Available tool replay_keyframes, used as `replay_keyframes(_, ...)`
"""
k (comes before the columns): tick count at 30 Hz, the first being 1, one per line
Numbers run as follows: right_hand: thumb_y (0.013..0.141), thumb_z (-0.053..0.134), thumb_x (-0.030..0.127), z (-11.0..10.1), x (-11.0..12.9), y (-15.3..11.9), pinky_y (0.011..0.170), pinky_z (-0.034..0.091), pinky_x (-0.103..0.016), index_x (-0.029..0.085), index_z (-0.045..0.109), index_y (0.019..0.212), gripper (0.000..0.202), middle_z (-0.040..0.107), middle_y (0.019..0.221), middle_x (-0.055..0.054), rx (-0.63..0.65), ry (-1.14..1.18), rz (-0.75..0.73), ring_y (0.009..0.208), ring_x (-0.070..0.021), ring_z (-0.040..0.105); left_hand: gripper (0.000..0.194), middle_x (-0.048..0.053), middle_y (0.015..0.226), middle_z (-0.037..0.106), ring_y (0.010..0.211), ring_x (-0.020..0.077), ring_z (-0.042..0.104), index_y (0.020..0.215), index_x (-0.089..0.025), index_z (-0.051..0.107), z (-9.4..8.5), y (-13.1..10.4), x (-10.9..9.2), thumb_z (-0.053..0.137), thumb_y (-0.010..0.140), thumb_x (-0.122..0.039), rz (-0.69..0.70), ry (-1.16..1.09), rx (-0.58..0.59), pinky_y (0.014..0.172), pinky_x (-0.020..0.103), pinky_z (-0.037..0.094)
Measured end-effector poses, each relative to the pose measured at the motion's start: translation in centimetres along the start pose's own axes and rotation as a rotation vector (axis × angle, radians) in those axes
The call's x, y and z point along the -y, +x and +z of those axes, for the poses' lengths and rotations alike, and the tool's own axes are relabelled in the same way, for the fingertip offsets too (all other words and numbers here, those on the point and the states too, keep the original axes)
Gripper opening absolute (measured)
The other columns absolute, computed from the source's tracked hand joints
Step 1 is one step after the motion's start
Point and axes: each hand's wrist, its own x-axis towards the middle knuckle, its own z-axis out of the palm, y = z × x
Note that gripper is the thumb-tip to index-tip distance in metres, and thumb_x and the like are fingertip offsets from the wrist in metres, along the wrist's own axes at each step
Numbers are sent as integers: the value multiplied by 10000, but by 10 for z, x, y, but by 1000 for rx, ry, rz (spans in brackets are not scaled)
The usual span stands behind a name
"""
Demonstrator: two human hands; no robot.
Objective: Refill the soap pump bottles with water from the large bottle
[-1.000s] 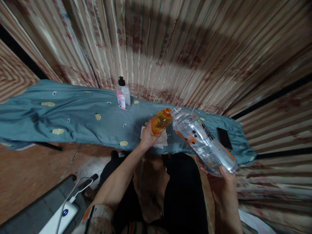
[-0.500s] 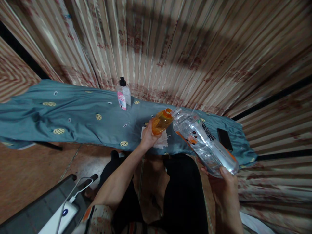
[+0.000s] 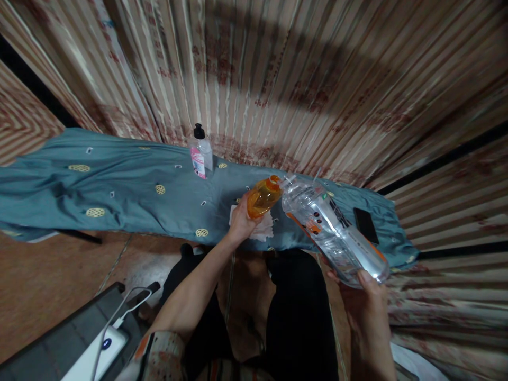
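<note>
My left hand (image 3: 242, 219) is closed around a small orange bottle (image 3: 263, 198), whose open neck tilts up to the right. In my right hand (image 3: 363, 291) is a large clear plastic bottle (image 3: 331, 227) with a silver, black and orange label, gripped near its base. That bottle leans with its mouth toward the upper left, against or just beside the neck of the orange one. I cannot tell whether liquid is passing between them. Under my left hand a crumpled pale cloth or tissue (image 3: 264, 231) lies on the teal table cover (image 3: 135, 201).
Farther back stands a clear bottle with a black cap and pink label (image 3: 199, 156). A dark phone-like slab (image 3: 365, 225) lies at the right. A patterned curtain (image 3: 238, 79) hangs behind the table. At lower left, a white power bank (image 3: 99, 354) with a cable rests on a grey surface.
Almost nothing differs. Both bottles keep their places and tilt, and the whole view has shifted very slightly.
</note>
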Motion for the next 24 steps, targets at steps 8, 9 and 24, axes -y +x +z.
replay_keyframes(8,722,761,392,-1,-1,-2,609,604,-250,235,579,1364,686,658,1295,-95,-40,2,43,881,-208,696,713,85,1267,664,1158,247,658,1311,-210,450,-1,1,0,767,673,-184,3,-3,11,1030,409,522)
replay_keyframes(9,719,764,393,-1,-1,-2,611,603,-247,238,580,1361,685,663,1285,-91,-40,6,42,890,-208,695,706,85,1265,664,1154,247,660,1312,-211,450,-1,1,0,764,680,-192,1,-8,11,1028,411,523)
replay_keyframes(24,718,784,393,-1,0,-1,613,620,-233,270,603,1341,660,663,1287,-64,-35,11,24,857,-187,702,714,83,1244,673,1136,246,668,1312,-208,453,0,1,2,773,674,-192,2,13,-1,1015,403,530)
